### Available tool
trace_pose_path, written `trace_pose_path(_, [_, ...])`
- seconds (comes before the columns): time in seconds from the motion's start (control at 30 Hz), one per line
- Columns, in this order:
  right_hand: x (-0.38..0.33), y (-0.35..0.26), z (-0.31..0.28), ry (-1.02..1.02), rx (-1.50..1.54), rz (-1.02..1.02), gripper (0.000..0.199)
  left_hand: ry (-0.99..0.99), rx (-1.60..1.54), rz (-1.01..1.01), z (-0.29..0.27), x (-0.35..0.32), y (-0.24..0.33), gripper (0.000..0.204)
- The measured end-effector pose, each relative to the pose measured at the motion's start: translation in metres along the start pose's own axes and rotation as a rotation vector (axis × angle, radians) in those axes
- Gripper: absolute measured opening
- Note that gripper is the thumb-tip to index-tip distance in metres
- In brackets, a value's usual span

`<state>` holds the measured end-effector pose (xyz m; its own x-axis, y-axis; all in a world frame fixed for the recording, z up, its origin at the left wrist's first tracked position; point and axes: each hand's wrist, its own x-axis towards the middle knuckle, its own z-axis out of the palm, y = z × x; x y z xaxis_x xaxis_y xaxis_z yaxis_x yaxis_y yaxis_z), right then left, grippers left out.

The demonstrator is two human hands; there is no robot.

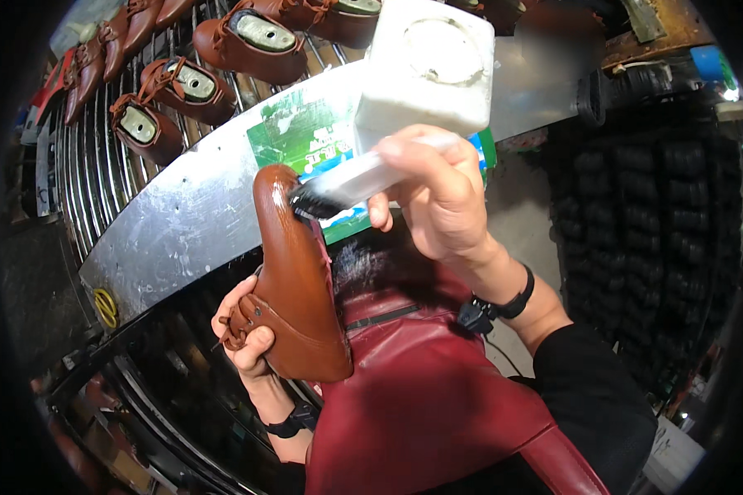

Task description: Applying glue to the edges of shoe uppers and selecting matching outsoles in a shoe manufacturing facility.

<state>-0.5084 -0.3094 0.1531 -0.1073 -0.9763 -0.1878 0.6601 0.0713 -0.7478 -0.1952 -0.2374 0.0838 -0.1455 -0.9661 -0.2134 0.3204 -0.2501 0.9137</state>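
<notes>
My left hand (246, 338) is closed around the laced part of a brown leather shoe (291, 264), whose toe points up and away from me. The shoe's outer side faces up, tilted, and the edge of its underside is turned to the right. A brush (359, 177) with a white handle and dark bristles is pinched in my right hand (437, 194). Its bristles meet the shoe's edge near the toe, and the brush is a little smeared by motion. Directly beyond the brush stands a white squarish plastic container (413, 91) with a round mark on top.
A curved metal tabletop (182, 223) lies ahead, with a green and blue printed sheet (285, 136) under the container. Several brown shoes (252, 41) rest on a rack of metal rods (74, 190) at the far left. A yellow ring (105, 307) is by the table's left end. My red apron (421, 404) covers my lap.
</notes>
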Motion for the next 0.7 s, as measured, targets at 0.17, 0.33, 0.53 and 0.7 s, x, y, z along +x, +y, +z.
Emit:
trace_pose_path(0.17, [-0.022,0.001,0.008,-0.144,-0.287,-0.05,0.013,0.044,-0.101,-0.006,0.015,0.009,0.008,0.079])
trace_pose_path(0.33, [-0.063,0.028,0.007,-0.267,-0.398,-0.125,0.009,0.057,-0.085,0.015,0.016,0.016,0.007,0.075])
trace_pose_path(0.53, [-0.099,0.03,0.017,-0.471,-0.554,-0.232,0.011,-0.026,-0.222,-0.071,-0.003,0.026,0.006,0.05])
trace_pose_path(0.7, [-0.091,0.019,0.027,-0.435,-0.519,-0.271,0.006,0.047,-0.303,-0.117,-0.012,0.028,0.014,0.038])
